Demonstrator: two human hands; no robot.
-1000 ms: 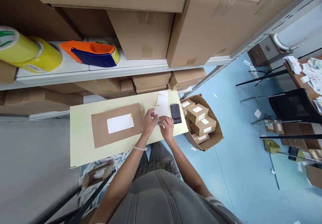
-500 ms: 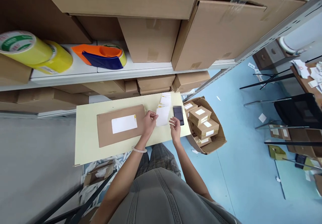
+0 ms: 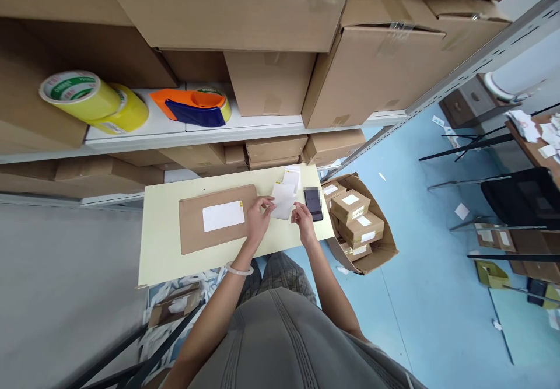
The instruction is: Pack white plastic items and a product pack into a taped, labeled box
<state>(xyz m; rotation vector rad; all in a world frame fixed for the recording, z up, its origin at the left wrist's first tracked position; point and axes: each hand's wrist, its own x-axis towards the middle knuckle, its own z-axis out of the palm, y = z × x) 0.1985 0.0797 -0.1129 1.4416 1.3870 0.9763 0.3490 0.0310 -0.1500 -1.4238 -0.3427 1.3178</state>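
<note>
My left hand (image 3: 258, 218) pinches the left edge of a white paper label (image 3: 283, 200) over the pale yellow table (image 3: 161, 255). My right hand (image 3: 303, 218) hovers just right of that label with fingers curled, and I cannot make out anything in it. A dark phone (image 3: 313, 203) lies by the right hand. More white sheets (image 3: 292, 178) lie behind the label. A flat brown parcel (image 3: 192, 231) with a white sticker (image 3: 223, 216) rests left of my left hand.
An open carton (image 3: 378, 256) of small labelled boxes (image 3: 350, 203) stands on the blue floor right of the table. The shelf (image 3: 184, 138) behind carries yellow tape rolls (image 3: 94, 103), an orange tape dispenser (image 3: 192, 106) and large cartons (image 3: 376, 68). Chairs (image 3: 516, 196) stand at the right.
My right hand let go of the label and drew slightly to the right, then came back close to it. My left hand kept its pinch on the label. The view shifted a little.
</note>
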